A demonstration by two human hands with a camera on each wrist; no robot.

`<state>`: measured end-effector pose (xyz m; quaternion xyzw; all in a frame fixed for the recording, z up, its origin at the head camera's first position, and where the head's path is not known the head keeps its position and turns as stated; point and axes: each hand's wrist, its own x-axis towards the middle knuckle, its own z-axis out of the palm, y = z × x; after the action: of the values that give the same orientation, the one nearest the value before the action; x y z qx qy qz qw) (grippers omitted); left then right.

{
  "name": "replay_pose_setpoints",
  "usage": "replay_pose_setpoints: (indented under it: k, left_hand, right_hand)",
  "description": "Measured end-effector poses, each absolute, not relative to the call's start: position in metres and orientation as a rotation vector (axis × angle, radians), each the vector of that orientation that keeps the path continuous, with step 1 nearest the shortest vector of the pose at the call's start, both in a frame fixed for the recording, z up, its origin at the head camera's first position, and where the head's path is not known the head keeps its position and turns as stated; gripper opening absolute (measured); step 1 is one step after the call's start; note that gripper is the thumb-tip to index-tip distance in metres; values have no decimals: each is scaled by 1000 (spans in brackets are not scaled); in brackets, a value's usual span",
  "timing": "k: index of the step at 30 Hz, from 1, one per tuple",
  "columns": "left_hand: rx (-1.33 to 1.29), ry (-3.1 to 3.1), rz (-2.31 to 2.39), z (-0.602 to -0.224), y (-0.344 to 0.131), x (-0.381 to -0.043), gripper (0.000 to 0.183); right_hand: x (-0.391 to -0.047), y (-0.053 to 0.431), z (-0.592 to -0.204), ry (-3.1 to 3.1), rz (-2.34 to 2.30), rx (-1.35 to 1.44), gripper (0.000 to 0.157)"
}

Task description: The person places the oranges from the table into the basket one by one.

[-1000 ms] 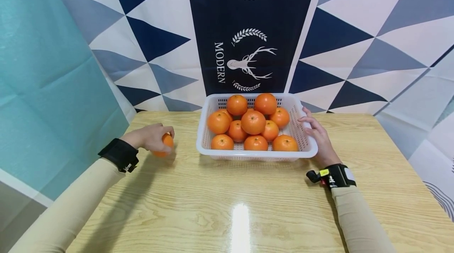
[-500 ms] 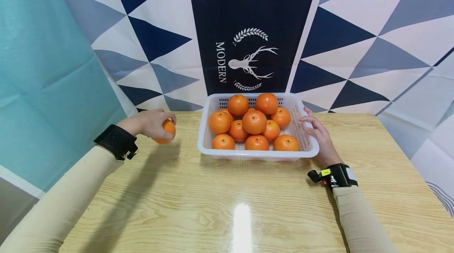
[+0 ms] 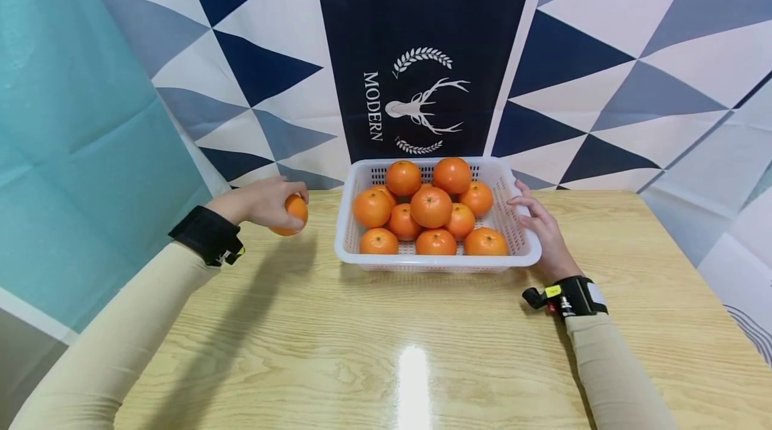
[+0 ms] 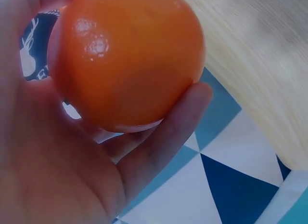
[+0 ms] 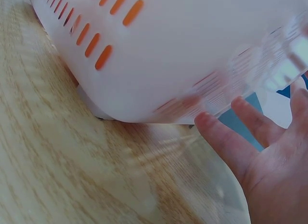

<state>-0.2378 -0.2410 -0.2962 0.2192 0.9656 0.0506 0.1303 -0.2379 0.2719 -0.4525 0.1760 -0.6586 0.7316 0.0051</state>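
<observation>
My left hand (image 3: 268, 203) holds an orange (image 3: 296, 210) above the table, to the left of the basket. In the left wrist view the fingers curl round this glossy orange (image 4: 134, 60) from below and the side. A white plastic basket (image 3: 434, 261) with slotted walls stands near the back of the table. Several oranges are heaped in it, one orange (image 3: 431, 207) lying on top at the centre. At the basket's right side my right hand (image 3: 545, 236) grips the rim. Two of its fingertips touch the outer wall (image 5: 159, 55) in the right wrist view.
The wooden table (image 3: 338, 349) stretches out in front of the basket, with a bright light reflection on it. Patterned cloth (image 3: 416, 48) hangs directly behind the table, and a teal cloth (image 3: 90, 149) hangs at the left.
My left hand has lifted the orange off the tabletop area, first up and away, then slightly rightwards toward the basket. The right hand and the basket stay in place.
</observation>
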Motion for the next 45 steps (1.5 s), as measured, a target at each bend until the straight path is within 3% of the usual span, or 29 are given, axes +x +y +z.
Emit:
replay_pose_setpoints:
  k: [36, 45]
  left_hand:
    - [932, 2755, 179, -295, -137, -259, 58]
    - [1020, 2754, 158, -292, -116, -256, 51]
  right_hand:
    - [-236, 271, -454, -2024, 2306, 585, 30]
    - [-236, 271, -450, -2047, 2291, 589, 30]
